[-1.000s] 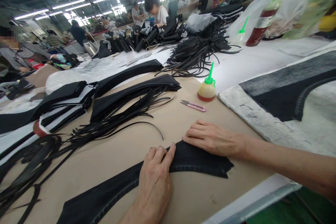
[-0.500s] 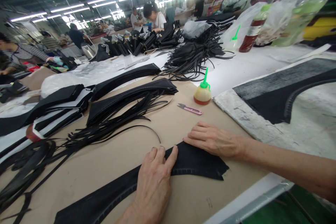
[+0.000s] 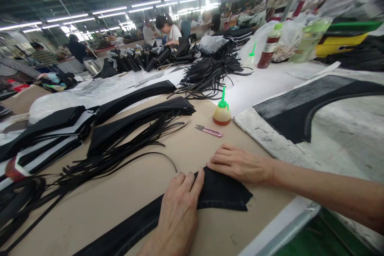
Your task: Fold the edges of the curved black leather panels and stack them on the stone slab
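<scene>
A curved black piece (image 3: 222, 192) lies on the tan board (image 3: 150, 170). Across its middle rests my left hand (image 3: 181, 204), fingers spread and flat on the material. My right hand (image 3: 240, 164) is at the upper edge of the piece, its fingers close together and bent down onto the edge; whether they pinch it is hidden. Beyond the hands are pink thread snips (image 3: 208, 131) and a small glue bottle (image 3: 222, 115) with a green nozzle. Stacked black pieces (image 3: 141, 118) and loose black strips (image 3: 120, 156) lie to the left.
At right, another black curved piece (image 3: 288, 116) lies on a pale slab (image 3: 339, 148). Farther back stand a red-filled bottle (image 3: 268, 50) and a heap of black strips (image 3: 210, 68). Several people work in the background.
The camera view has turned slightly right, so objects appear shifted left. Both hands stay on the black piece with almost the same pose.
</scene>
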`<state>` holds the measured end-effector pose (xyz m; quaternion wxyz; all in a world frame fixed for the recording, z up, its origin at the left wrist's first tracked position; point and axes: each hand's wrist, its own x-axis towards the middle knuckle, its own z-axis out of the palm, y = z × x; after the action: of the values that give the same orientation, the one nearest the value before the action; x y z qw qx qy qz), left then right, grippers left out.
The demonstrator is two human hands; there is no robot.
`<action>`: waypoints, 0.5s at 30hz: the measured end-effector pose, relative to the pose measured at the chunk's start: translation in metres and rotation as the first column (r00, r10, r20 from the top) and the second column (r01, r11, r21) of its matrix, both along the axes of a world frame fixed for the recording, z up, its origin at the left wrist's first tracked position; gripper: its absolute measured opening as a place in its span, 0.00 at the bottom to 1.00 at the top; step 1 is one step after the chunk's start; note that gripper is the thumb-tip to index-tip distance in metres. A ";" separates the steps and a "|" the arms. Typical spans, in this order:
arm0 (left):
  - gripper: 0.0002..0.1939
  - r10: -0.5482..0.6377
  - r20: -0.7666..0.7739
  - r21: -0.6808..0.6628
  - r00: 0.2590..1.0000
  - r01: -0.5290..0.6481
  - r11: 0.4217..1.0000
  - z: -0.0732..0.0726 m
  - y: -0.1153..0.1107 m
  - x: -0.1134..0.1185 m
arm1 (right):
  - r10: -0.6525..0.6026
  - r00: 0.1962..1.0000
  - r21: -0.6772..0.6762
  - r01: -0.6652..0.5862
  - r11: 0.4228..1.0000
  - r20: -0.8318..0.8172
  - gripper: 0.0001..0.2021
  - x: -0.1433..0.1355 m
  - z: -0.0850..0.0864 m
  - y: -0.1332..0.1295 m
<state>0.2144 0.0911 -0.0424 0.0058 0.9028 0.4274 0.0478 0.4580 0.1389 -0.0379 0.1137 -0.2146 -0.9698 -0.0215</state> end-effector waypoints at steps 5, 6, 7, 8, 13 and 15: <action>0.33 0.029 -0.057 -0.015 0.998 -0.030 0.999 0.005 -0.001 0.007 | -0.024 1.000 -0.009 0.024 1.000 0.006 0.18 0.009 0.001 -0.002; 0.34 0.032 -0.067 -0.015 0.997 -0.033 0.999 0.006 -0.001 0.008 | -0.028 1.000 -0.013 0.028 1.000 0.000 0.18 0.011 0.001 -0.002; 0.34 0.032 -0.076 -0.012 0.997 -0.033 0.999 0.006 -0.001 0.009 | -0.031 0.999 -0.021 0.031 0.999 -0.008 0.19 0.013 0.002 -0.003; 0.34 0.031 -0.084 -0.005 0.996 -0.032 0.999 0.007 -0.001 0.010 | -0.033 0.999 -0.031 0.033 0.999 -0.011 0.19 0.015 0.002 -0.003; 0.34 0.013 -0.131 0.059 0.991 -0.005 0.998 0.008 -0.002 0.013 | -0.063 0.998 -0.073 0.062 0.995 -0.011 0.19 0.029 0.003 -0.008; 0.34 0.010 -0.146 0.085 0.989 0.003 0.996 0.009 -0.002 0.014 | -0.132 0.991 -0.067 0.129 0.989 -0.039 0.19 0.031 0.002 -0.011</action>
<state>0.2287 0.0896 -0.0339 -0.0642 0.9026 0.4258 -0.0005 0.4888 0.1274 -0.0361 0.1258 -0.2816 -0.9512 0.0069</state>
